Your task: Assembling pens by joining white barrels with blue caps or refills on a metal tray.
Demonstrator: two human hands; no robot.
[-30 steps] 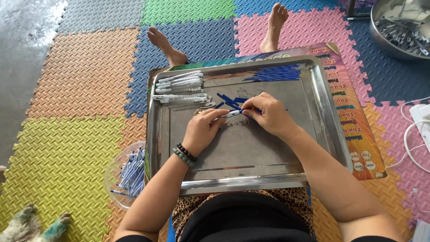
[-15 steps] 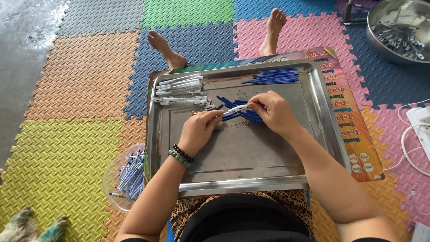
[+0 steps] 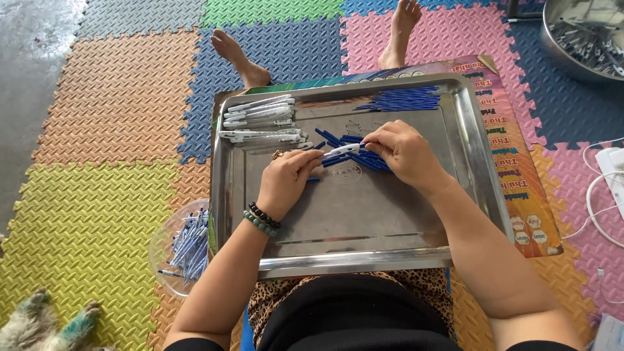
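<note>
Two hands over tray [image 3: 484, 182] centre, sharing one white pen [image 3: 340, 151].
Left hand [image 3: 286, 182]: fingers curled narrow, pinching pen's near end; bead bracelets at wrist.
Right hand [image 3: 403, 153]: fingertips closed narrow on pen's far end.
Pen: just above tray floor, lying across. Judged light, stiff, smooth plastic, likely slippery; best held at both ends.
Blue caps [image 3: 354, 158]: loose heap under right hand.
Blue refills [image 3: 403, 99]: row at far edge.
White pens [image 3: 260, 117]: stacked at far left corner.
Bowl [image 3: 161, 237]: off near left edge, holding pens.
</note>
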